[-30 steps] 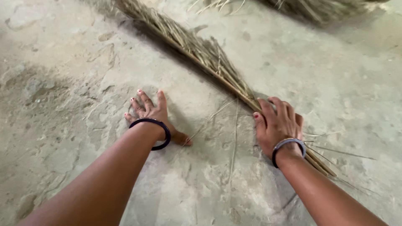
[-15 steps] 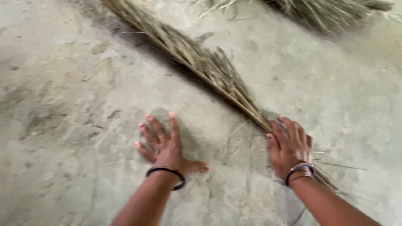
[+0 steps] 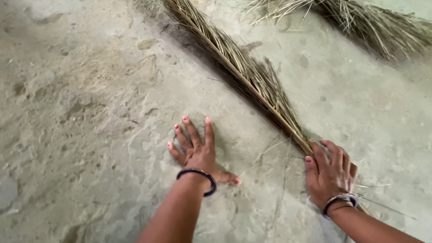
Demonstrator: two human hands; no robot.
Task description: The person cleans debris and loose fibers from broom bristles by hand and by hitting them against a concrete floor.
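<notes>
A long bundle of dry palm-leaf strips (image 3: 245, 74) lies diagonally on a rough concrete floor (image 3: 90, 112), running from the top centre down to the lower right. My right hand (image 3: 330, 173) presses down on the bundle's thick stem end, fingers wrapped over it. My left hand (image 3: 195, 148) lies flat on the bare floor to the left of the bundle, fingers spread, holding nothing. Both wrists wear dark bangles.
A second heap of dry fronds (image 3: 364, 20) lies at the top right. A few loose thin strands (image 3: 279, 180) are scattered on the floor between my hands and to the right of my right wrist.
The view has shifted, so both hands now sit lower in the picture and more of the bundle shows. Left hand stays flat on the floor, right hand stays on the stem.
</notes>
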